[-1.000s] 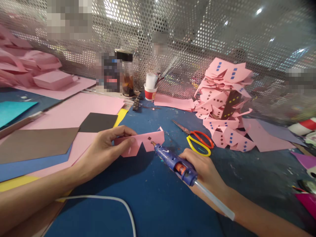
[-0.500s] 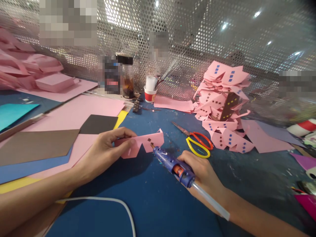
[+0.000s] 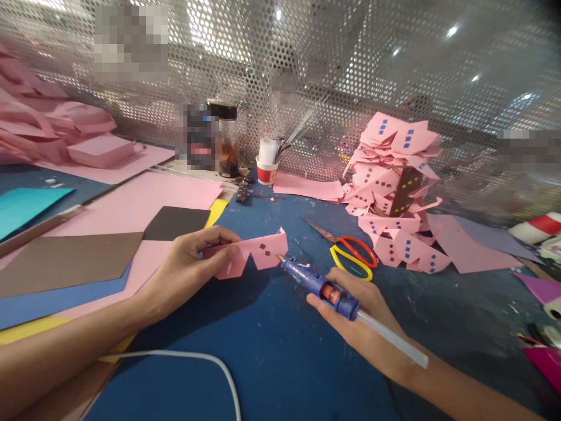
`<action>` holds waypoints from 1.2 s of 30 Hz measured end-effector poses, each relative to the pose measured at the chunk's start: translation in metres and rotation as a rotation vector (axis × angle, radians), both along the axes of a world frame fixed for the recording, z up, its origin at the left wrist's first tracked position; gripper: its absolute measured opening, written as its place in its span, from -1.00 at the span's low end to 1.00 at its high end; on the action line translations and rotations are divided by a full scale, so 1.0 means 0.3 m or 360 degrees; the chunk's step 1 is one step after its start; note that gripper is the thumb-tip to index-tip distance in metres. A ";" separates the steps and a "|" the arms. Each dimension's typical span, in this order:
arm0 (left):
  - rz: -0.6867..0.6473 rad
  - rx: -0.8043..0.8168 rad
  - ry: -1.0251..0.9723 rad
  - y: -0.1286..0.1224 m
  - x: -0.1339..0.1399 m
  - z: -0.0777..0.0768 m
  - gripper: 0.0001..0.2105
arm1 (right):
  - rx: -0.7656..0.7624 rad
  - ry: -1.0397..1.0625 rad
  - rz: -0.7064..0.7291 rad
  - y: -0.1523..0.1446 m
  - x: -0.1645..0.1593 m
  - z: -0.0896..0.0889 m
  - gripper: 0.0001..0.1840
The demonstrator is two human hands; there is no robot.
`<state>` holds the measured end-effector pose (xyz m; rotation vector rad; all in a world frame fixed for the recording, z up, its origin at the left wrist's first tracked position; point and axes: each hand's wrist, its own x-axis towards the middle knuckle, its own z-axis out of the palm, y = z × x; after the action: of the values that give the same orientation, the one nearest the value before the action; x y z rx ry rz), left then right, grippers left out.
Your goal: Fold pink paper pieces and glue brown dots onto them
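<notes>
My left hand [image 3: 197, 263] is closed on a folded pink paper piece [image 3: 239, 263], pinching its left end between thumb and fingers. A V-shaped notch cuts its lower edge, and two small brown squares [image 3: 265, 249] show on its right half. In my right hand [image 3: 359, 316] is a blue hot glue gun [image 3: 315, 283], with a clear glue stick [image 3: 392, 338] sticking out of its back. The nozzle points left at the paper, close to its right edge; whether it touches I cannot tell. Scissors [image 3: 350, 256] with red and yellow handles lie behind the gun.
A pile of pink cut-outs with coloured squares [image 3: 394, 169] stands at the back right. Coloured sheets, among them a brown sheet [image 3: 70, 263], cover the left side. A jar [image 3: 228, 143] and a paper cup [image 3: 266, 171] stand at the back. A white cord [image 3: 193, 354] crosses the front.
The glue gun has moved right with my right hand, and its tip has shifted towards the paper's right edge. A second brown square now shows where the nozzle was.
</notes>
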<state>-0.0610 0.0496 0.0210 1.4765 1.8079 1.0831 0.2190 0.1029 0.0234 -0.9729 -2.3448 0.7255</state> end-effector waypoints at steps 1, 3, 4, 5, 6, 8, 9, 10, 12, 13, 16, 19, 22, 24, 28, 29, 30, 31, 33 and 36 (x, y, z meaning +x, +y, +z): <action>0.0000 0.0008 0.0009 0.001 -0.002 -0.002 -0.85 | -0.0022 0.0006 -0.0029 -0.001 -0.001 0.008 -0.85; 0.0002 0.0016 0.0016 0.004 -0.006 -0.007 -0.85 | -0.0060 0.0028 -0.0067 -0.004 0.001 0.018 -0.81; 0.0004 0.0011 0.0009 0.005 -0.008 -0.009 -0.84 | -0.0074 0.0039 -0.0076 -0.004 0.004 0.021 -0.79; 0.0004 0.0004 -0.0004 0.007 -0.009 -0.011 -0.85 | -0.0085 0.0046 -0.0079 -0.004 0.007 0.021 -0.79; 0.0011 -0.0004 -0.0020 0.008 -0.009 -0.013 -0.85 | -0.0089 0.0048 -0.0090 -0.004 0.010 0.020 -0.78; 0.0027 -0.0021 -0.0052 0.011 -0.008 -0.012 -0.85 | -0.0087 0.0045 -0.0153 -0.004 0.018 0.016 -0.77; 0.0036 -0.0023 -0.0061 0.012 -0.007 -0.011 -0.84 | -0.0095 0.0037 -0.0194 -0.003 0.022 0.014 -0.75; 0.0045 -0.0020 -0.0060 0.013 -0.006 -0.009 -0.83 | -0.0112 0.0024 -0.0230 -0.003 0.028 0.013 -0.73; 0.0071 0.0001 -0.0036 0.016 -0.005 -0.006 -0.81 | -0.0182 -0.0009 -0.0278 -0.001 0.043 0.013 -0.70; 0.0090 0.0013 -0.0017 0.016 -0.005 -0.005 -0.80 | -0.0229 -0.0022 -0.0285 0.000 0.053 0.013 -0.69; 0.0140 0.0024 0.0001 0.019 -0.006 -0.009 -0.77 | -0.0332 -0.0019 -0.0289 0.003 0.092 0.009 -0.71; 0.0143 0.0013 -0.0033 0.022 -0.011 -0.019 -0.75 | -0.0354 -0.0025 -0.0297 0.001 0.132 -0.007 -0.73; 0.0148 0.0011 -0.0048 0.023 -0.012 -0.023 -0.76 | -0.0373 -0.0058 -0.0291 -0.002 0.154 -0.021 -0.71; 0.0139 0.0006 -0.0045 0.023 -0.008 -0.018 -0.77 | -0.0387 -0.0070 -0.0292 -0.006 0.154 -0.025 -0.70; 0.0125 -0.0017 -0.0023 0.020 0.004 -0.001 -0.79 | -0.0347 -0.0029 -0.0279 -0.016 0.128 -0.028 -0.70; 0.0132 -0.0019 -0.0015 0.020 0.007 0.002 -0.79 | -0.0318 -0.0005 -0.0272 -0.018 0.118 -0.029 -0.70; 0.0137 -0.0015 -0.0011 0.020 0.008 0.004 -0.78 | -0.0288 0.0018 -0.0261 -0.018 0.107 -0.029 -0.70; 0.0138 -0.0010 -0.0008 0.020 0.009 0.004 -0.78 | -0.0263 0.0037 -0.0243 -0.017 0.094 -0.028 -0.70; 0.0129 -0.0003 -0.0015 0.020 0.009 0.003 -0.77 | -0.0235 0.0065 -0.0187 -0.013 0.064 -0.021 -0.69; 0.0107 -0.0021 -0.0062 0.019 0.007 0.000 -0.79 | -0.0234 0.0087 -0.0077 -0.006 0.017 -0.003 -0.70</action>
<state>-0.0590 0.0553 0.0209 1.3866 1.8460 1.1223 0.2241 0.1010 0.0225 -1.0543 -2.2386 0.9041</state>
